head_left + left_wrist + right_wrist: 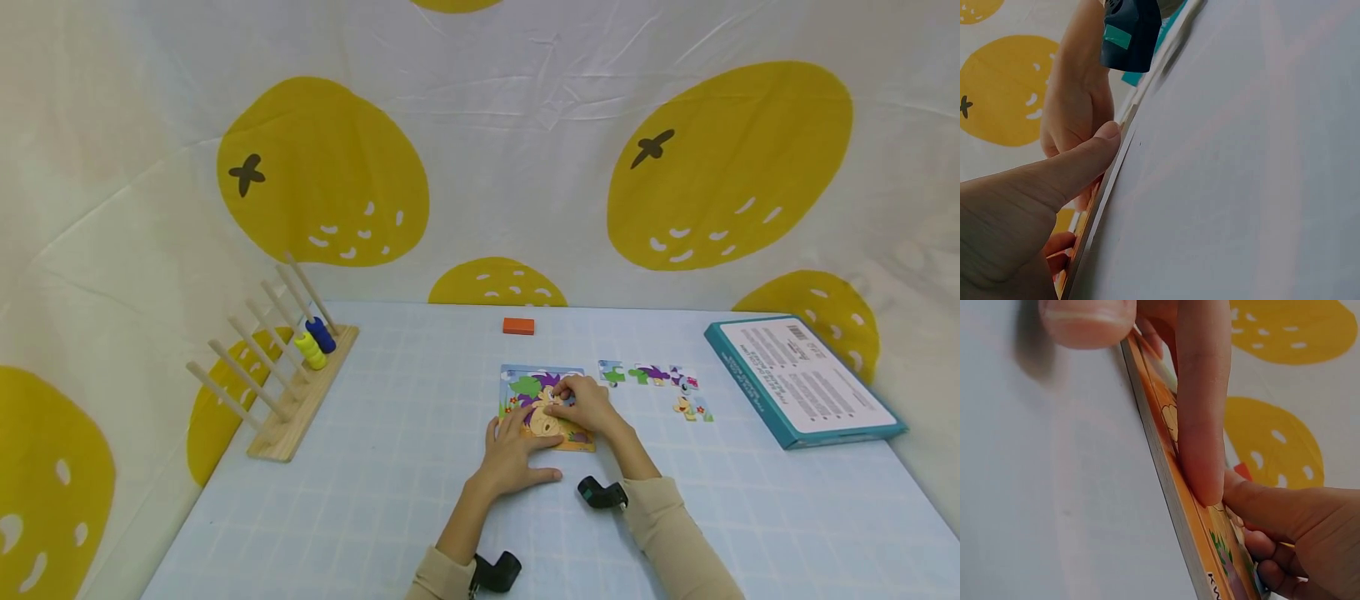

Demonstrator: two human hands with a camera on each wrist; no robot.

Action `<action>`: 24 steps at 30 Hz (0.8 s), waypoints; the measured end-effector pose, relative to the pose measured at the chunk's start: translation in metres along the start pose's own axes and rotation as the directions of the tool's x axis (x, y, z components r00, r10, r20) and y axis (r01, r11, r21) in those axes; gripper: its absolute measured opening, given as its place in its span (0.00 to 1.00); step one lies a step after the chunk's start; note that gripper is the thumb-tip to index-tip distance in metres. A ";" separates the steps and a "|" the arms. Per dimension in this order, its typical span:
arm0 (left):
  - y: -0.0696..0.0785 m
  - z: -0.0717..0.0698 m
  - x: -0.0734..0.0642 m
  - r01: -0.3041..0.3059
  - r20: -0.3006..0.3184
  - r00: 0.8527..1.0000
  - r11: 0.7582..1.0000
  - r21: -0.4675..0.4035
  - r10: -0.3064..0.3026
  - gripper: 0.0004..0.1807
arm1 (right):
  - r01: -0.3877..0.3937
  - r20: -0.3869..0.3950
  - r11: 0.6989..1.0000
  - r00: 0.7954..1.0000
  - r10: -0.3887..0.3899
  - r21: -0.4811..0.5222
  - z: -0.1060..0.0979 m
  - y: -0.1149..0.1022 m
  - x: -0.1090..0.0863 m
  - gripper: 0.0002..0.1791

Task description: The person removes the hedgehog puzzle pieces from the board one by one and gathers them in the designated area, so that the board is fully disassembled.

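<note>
A jigsaw puzzle [577, 444] with a purple-haired cartoon figure and an orange lower edge lies on the table in front of me. My left hand [513, 458] rests on its lower left with fingers spread; one straight finger [1202, 437] presses the picture in the right wrist view, and the thumb [1082, 165] sticks out beyond the board's edge. Over the upper right of the picture, my right hand [588, 406] has its fingers curled and pinches a puzzle piece against the board, the piece mostly hidden by the fingers. Loose puzzle pieces [650, 375] lie to the right.
A teal box [813, 379] lies at the right side. At the left stands a wooden peg rack [300, 408] with yellow rings [311, 351] and blue rings [321, 335]. An orange block [518, 326] sits near the back edge, before a fruit-patterned curtain [517, 167].
</note>
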State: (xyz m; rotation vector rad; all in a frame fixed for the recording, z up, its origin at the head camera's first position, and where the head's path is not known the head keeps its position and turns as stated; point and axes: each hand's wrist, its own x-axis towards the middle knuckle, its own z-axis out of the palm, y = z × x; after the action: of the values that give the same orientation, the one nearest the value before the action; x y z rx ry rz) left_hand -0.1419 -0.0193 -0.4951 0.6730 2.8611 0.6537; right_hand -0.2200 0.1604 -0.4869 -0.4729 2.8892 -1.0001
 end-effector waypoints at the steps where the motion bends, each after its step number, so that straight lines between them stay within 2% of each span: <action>1: 0.000 0.000 0.000 0.002 0.001 1.000 1.000 -0.004 -0.002 0.28 | 0.004 -0.002 1.000 1.000 -0.004 -0.004 0.000 0.000 0.000 0.14; 19: 0.001 -0.001 -0.002 -0.011 -0.016 1.000 1.000 -0.009 0.011 0.28 | -0.044 -0.028 0.995 0.999 0.047 0.086 0.000 -0.001 -0.003 0.17; 24: 0.001 -0.001 -0.002 -0.019 -0.025 1.000 1.000 -0.006 0.019 0.28 | -0.021 -0.047 0.992 0.999 0.027 0.121 0.001 -0.004 -0.004 0.22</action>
State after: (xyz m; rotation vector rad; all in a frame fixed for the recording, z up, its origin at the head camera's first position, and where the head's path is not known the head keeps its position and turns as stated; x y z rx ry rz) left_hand -0.1403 -0.0197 -0.4940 0.6967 2.8777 0.6781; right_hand -0.2146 0.1581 -0.4861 -0.4106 2.8471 -1.1898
